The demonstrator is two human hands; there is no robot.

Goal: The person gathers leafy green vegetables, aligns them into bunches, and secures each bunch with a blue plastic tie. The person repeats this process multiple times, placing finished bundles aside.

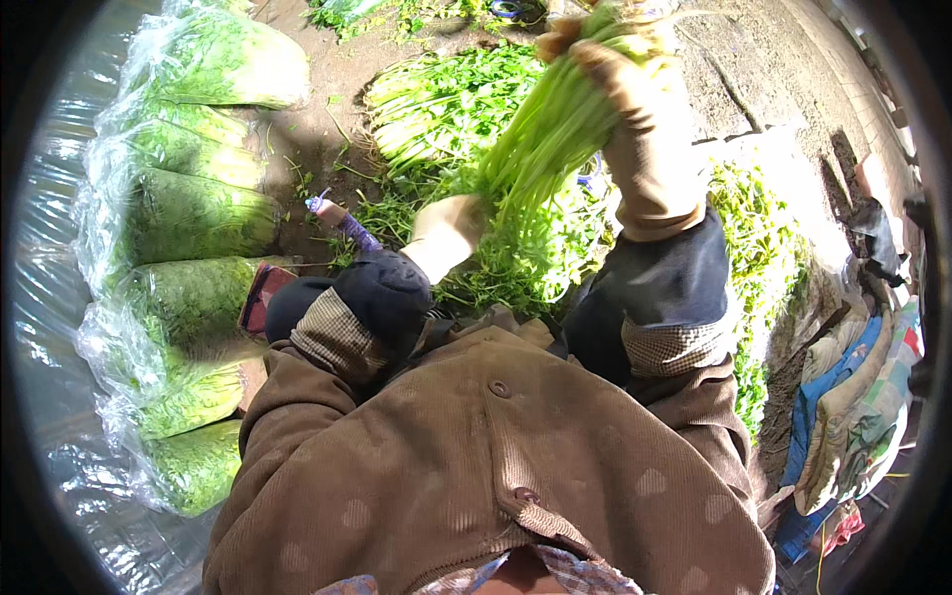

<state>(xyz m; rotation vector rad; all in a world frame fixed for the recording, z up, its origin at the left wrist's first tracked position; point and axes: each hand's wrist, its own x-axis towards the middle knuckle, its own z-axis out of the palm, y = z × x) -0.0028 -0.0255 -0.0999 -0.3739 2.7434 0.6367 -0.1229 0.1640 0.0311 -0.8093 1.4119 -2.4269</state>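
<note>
My right hand (610, 74), in a tan glove, is closed around the stalks of a large bunch of leafy celery-like greens (561, 126), near the root end. The bunch slants down to the left, slightly blurred. My left hand (450, 223), in a pale glove, is by the leafy end; its fingers are partly hidden, so I cannot tell whether it grips the leaves. Loose greens (513, 260) lie below the bunch. Just beyond, a pile of similar stalks (409, 111) rests on the ground, roots to the left.
Plastic-wrapped bundles of greens (201, 212) line the left side, beside clear plastic sheeting (59, 223). More loose greens (758, 223) lie at the right. Folded quilts or cloths (840, 401) are at the far right. A purple-wrapped handle (361, 232) is near my left forearm.
</note>
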